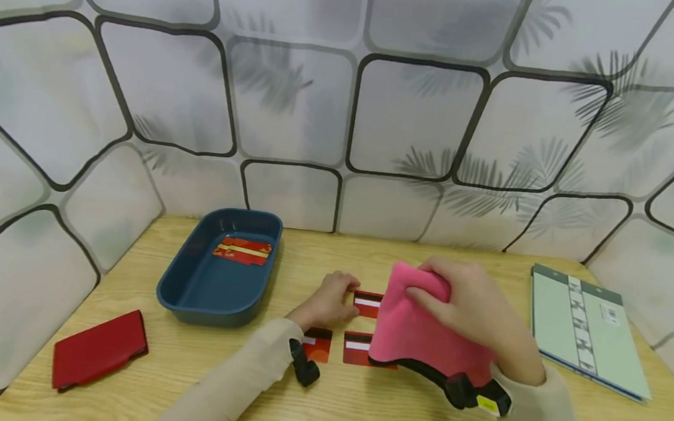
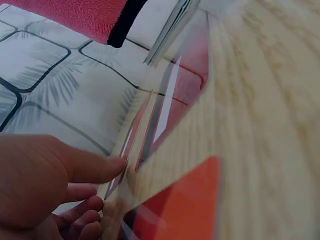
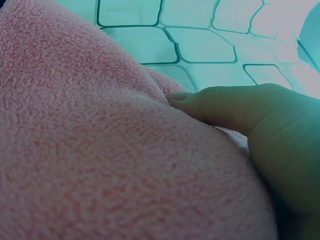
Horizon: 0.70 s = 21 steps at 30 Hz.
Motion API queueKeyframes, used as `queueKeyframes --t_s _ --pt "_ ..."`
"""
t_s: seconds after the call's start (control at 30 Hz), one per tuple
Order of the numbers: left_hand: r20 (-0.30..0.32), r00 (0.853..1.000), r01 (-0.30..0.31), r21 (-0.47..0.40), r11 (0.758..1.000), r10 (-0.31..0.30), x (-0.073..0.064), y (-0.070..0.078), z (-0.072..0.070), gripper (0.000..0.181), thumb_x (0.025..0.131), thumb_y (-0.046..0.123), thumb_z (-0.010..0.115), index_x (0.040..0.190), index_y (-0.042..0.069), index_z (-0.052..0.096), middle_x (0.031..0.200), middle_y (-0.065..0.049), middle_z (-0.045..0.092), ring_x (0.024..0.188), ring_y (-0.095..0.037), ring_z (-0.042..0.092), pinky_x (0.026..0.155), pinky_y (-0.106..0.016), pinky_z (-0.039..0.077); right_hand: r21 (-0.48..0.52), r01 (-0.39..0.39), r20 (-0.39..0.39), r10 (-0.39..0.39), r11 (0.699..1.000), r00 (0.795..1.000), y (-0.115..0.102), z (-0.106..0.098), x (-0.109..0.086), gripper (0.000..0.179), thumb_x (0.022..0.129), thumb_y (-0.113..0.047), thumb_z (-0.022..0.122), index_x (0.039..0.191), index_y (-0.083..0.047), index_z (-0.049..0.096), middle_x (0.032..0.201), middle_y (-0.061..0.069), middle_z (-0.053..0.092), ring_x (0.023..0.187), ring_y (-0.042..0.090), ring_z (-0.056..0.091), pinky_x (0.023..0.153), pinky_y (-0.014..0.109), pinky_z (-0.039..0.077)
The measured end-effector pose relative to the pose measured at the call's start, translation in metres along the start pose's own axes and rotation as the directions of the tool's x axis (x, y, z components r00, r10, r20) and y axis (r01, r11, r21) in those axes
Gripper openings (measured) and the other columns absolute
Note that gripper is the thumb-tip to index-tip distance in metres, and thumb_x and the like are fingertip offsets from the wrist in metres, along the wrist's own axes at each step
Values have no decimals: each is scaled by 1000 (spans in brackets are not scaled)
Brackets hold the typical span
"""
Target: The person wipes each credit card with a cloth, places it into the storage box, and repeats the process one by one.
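A pink cloth with black edging (image 1: 405, 330) hangs from my right hand (image 1: 473, 309), its top folded between thumb and fingers. In the right wrist view the cloth (image 3: 125, 150) fills most of the picture, and my thumb presses into its fold. My left hand (image 1: 329, 300) is at the left end of a red bank card (image 1: 367, 305), thumb and fingers at its edges. Nearer me lie another red bank card (image 1: 356, 347), partly under the cloth, and a red-orange card (image 1: 317, 346), partly behind my left wrist. The left wrist view shows my thumb against the farther card (image 2: 117, 180).
A blue tray (image 1: 185, 291) with red-and-gold cards (image 1: 243, 250) in it stands at the back left. Front left lies a red wallet (image 1: 101, 350). On the right rests a pale green folder (image 1: 591, 330). Patterned panels (image 1: 297, 113) rise behind and at both sides.
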<state>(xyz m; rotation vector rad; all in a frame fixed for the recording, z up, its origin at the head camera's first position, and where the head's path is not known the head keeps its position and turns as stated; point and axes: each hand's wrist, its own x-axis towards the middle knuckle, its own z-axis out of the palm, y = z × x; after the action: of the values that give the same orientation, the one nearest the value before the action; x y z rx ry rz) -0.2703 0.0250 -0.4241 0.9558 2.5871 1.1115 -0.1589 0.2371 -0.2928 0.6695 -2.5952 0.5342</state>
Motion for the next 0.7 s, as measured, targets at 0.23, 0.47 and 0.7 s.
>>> queueKeyframes --t_s 0.23,0.47,0.7 --pt "25 999 45 51 998 -46 -2 3 3 51 85 17 73 127 -5 54 106 -14 43 101 -27 36 84 -36 39 24 -16 16 16 1000 1000 0 0 0 14 83 -25 76 85 -20 63 64 -13 50 56 2 43 51 20 37" --pt "35 997 62 38 997 -63 -3 2 4 44 86 17 73 121 -2 55 110 -15 41 104 -29 36 88 -39 40 26 -12 19 12 1000 1000 0 1 0 15 82 -25 77 84 -19 63 63 -12 49 55 2 43 50 20 37" --pt "-25 998 52 -31 998 -52 -3 -3 6 45 81 16 77 113 0 50 108 -14 43 104 -27 38 88 -38 42 23 -3 -4 3 1000 1000 1 0 -1 16 81 -23 78 83 -19 62 62 -13 48 55 2 42 50 20 36"
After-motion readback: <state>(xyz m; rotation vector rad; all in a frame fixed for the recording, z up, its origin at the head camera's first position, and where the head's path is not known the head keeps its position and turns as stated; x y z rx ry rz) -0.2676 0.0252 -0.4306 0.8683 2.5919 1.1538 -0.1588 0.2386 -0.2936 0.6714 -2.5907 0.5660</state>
